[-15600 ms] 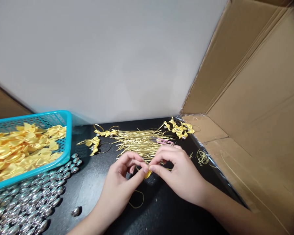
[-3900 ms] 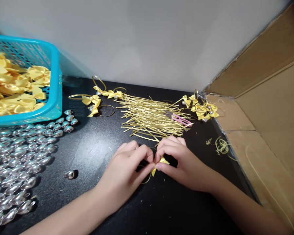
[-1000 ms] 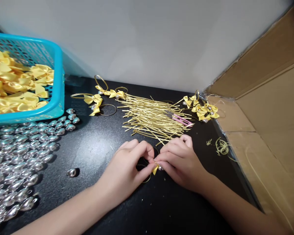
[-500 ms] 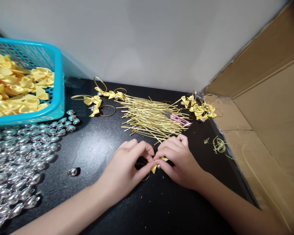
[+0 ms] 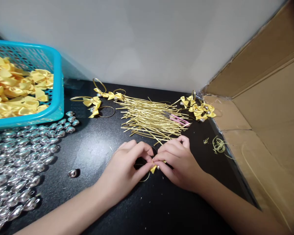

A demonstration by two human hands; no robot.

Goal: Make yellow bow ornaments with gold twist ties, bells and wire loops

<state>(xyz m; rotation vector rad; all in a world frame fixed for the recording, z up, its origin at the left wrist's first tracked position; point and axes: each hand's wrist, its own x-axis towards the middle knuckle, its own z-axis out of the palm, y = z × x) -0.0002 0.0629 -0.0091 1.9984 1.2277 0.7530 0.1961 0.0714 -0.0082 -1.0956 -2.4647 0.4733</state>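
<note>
Just in front of the pile of gold cords, my two hands meet at a small yellow ribbon bow. My right hand pinches the bow between thumb and fingers, and a pearl-like bead shows by the thumb. My left hand is closed in a pinch at the bow's left side, where thin gold cord runs. A loop of that gold cord hangs below my left thumb. The fingertips hide the bow's middle and any knot.
A blue basket of yellow bows stands at the left, above many silver heart-shaped beads. One bead lies apart. Pink thread snips rest on the cords. Looped bows and more bows flank them. Cord scraps lie right, near cardboard.
Both hands stay at the bow with almost the same grip. The fingertips have drawn slightly closer over it, and the whole view has shifted a little.
</note>
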